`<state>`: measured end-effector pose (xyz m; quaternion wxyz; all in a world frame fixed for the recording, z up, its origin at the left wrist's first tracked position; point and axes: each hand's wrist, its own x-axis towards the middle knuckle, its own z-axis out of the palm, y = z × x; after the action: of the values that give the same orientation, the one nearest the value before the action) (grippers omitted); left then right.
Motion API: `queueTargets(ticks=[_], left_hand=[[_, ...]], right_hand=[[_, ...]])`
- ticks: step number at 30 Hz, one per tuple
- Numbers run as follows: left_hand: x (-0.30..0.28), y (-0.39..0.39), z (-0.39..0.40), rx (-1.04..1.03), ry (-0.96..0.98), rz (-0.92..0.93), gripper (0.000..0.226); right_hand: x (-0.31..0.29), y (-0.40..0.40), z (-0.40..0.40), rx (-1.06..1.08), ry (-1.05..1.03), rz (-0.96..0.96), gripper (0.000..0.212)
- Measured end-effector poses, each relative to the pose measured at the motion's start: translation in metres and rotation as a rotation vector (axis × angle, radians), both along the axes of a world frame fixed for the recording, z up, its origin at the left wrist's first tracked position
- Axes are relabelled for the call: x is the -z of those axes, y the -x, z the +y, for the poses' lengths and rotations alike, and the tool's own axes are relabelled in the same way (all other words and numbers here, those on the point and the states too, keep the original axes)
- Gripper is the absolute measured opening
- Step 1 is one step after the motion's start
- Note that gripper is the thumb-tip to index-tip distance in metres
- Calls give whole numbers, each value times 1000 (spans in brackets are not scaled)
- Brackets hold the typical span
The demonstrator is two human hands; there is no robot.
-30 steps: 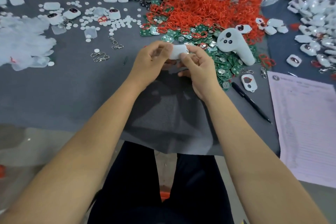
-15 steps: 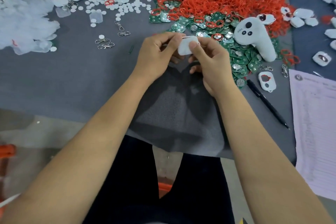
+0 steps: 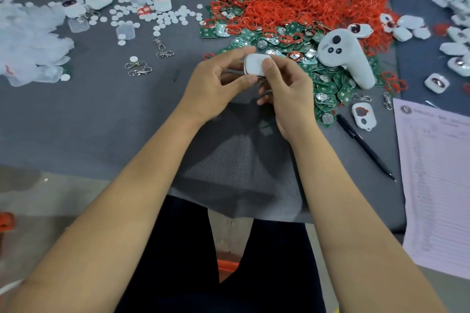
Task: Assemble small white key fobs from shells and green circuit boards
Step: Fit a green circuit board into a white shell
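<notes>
Over on the far left, a heap of clear plastic bags (image 3: pixel 28 40) is piled on the grey cloth (image 3: pixel 101 109), with loose metal clasps (image 3: pixel 138 68) scattered nearby. In the middle, a white key fob shell (image 3: pixel 254 65) is held just above the cloth, pinched by the left hand (image 3: pixel 216 86) and right hand (image 3: pixel 290 89) together. Just behind, green circuit boards (image 3: pixel 328 84) are spread out under red rubber rings (image 3: pixel 292 5). A white controller (image 3: pixel 346 58) is laid on them, then a black pen (image 3: pixel 363 145) and a printed sheet (image 3: pixel 437 185).

Two bare forearms, no sleeves, no watch or rings showing on left hand (image 3: pixel 216 84) or right hand (image 3: pixel 287 91); dark, near-black trousers (image 3: pixel 178 262) on both thighs toward six o'clock, plain, without markings.
</notes>
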<state>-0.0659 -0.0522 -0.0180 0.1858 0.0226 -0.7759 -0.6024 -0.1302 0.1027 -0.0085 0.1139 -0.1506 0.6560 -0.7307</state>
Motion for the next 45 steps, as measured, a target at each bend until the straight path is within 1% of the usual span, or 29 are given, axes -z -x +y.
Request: queueTargets(ticks=[8,11,13,16,23,28,33,38,43,45], left_hand=[[0,0,2,-22,-5,5,46],[-1,-1,1,-49,-33,7,41],[-2,-1,1,-58,-62,3,40],[-3,-1,0,-56,-104,0,40],[-3,-3,-3,-31,-151,-1,43],[-3,-2,-4,-13,-186,-6,45],[-4,-2,-2,-33,-234,-6,38],[-5,-2,-2,-99,-232,-11,27],[-7,-4,-1,-85,-228,-4,27],[-7,-4,-1,-87,-215,-10,28]], right_hand=[[-3,-5,0,-17,-21,41,27],[-6,-7,2,-73,-46,82,29],[-7,-8,3,-96,-48,64,28],[-8,-8,3,-93,-57,43,30],[-7,-9,2,-106,-91,98,32],[-5,-7,1,-112,-87,89,37],[-3,-8,0,-128,-82,120,34],[1,-8,-2,-124,-114,163,36],[2,-8,-3,-132,-143,211,41],[3,-8,-3,-127,-151,218,40]])
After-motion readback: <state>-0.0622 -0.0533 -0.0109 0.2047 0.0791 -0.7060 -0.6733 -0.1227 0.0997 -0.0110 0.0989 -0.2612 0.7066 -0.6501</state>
